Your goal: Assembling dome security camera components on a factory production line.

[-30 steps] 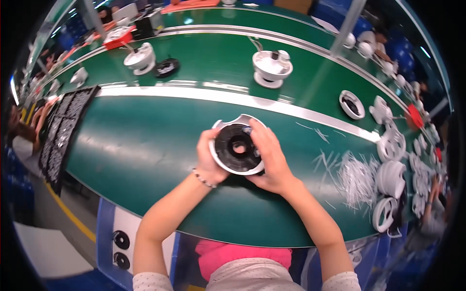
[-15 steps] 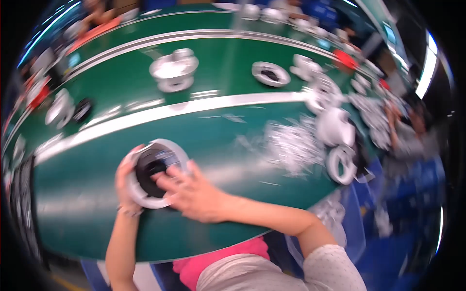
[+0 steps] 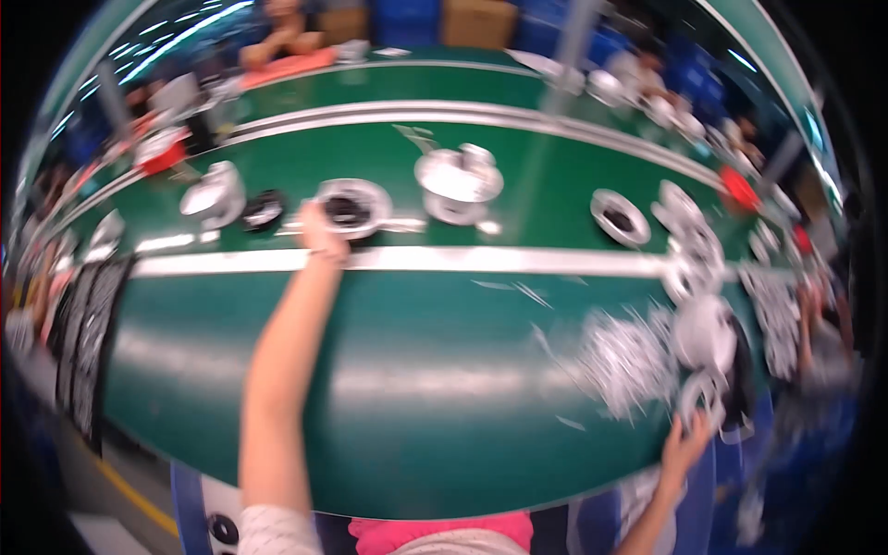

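Now gripping bowl [image 3: 378, 205] by left rim with left hand [image 3: 319, 229], touching ring [image 3: 689, 394] just beyond right hand [image 3: 684, 450] of unclear closure.

We see a cardboard box [image 3: 478, 23] in the background, a grey post [image 3: 577, 44] to its right, a red tray [image 3: 164, 157] upper left.

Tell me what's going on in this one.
A person's arms are spread wide. The left hand is at the left edge of a white round part with a black centre, beyond the pale strip. The right hand is at a white ring by the pile of thin strips. Motion blur hides how firmly either hand grips.
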A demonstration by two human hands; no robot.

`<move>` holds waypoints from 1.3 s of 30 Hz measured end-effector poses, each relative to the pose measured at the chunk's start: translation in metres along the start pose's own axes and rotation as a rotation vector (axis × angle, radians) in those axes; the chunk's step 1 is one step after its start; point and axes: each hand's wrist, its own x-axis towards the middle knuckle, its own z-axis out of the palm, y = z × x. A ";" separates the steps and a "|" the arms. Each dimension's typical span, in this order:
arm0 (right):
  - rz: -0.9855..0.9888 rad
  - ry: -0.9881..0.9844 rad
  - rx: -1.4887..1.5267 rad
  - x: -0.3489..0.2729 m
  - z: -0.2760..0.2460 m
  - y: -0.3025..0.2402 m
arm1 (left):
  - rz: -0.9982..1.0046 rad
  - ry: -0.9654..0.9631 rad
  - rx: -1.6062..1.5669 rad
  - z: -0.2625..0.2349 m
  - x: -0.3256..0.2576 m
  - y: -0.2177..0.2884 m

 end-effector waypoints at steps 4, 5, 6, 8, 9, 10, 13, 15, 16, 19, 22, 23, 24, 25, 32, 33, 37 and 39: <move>0.146 -0.025 0.189 -0.009 0.022 0.000 | -0.039 0.070 0.151 0.015 0.035 -0.003; 0.177 -0.069 0.217 -0.009 0.028 0.002 | 0.058 0.131 0.276 0.009 0.051 -0.001; 0.221 -0.104 0.208 -0.006 0.026 0.007 | 0.067 0.077 0.370 0.013 0.045 0.000; 0.258 -0.063 0.033 0.006 0.007 -0.029 | 0.147 0.081 0.692 0.019 0.047 0.016; 0.221 0.023 0.032 0.004 0.009 -0.016 | 0.367 0.090 0.935 0.021 0.045 0.025; 0.170 0.101 0.008 0.003 0.009 -0.008 | 0.554 0.019 1.043 0.022 0.044 0.042; -0.083 0.533 0.260 0.011 0.006 -0.024 | 0.970 -0.021 1.389 0.016 0.056 0.086; -0.137 0.580 0.065 0.013 -0.005 -0.049 | 0.980 0.112 1.681 -0.002 0.076 0.109; -0.109 0.561 0.176 0.015 -0.013 -0.084 | 0.716 0.161 1.800 -0.005 0.080 0.117; -0.394 0.422 0.346 0.006 -0.010 -0.143 | 0.265 0.094 1.721 -0.044 0.119 0.125; -0.624 -0.008 0.830 -0.004 -0.013 -0.221 | 0.362 0.117 1.571 -0.039 0.098 0.134; -0.722 -0.125 0.934 -0.004 -0.014 -0.246 | 0.389 0.139 1.559 -0.042 0.104 0.134; -0.796 -0.222 0.997 -0.015 -0.003 -0.261 | 0.360 0.146 1.636 -0.053 0.108 0.147; -0.926 -0.358 1.040 -0.021 0.002 -0.270 | 0.320 0.130 1.696 -0.056 0.111 0.149; -1.295 -0.718 1.070 -0.058 0.009 -0.326 | 0.294 -0.045 1.516 -0.088 0.136 0.128; -1.329 -0.711 1.028 -0.064 0.010 -0.328 | 0.314 -0.037 1.504 -0.092 0.144 0.129; -1.110 -0.725 0.928 -0.066 -0.008 -0.337 | 0.343 0.071 1.632 -0.062 0.110 0.112; -1.040 -0.749 0.802 -0.066 -0.013 -0.347 | -0.013 0.054 1.271 -0.062 0.108 0.116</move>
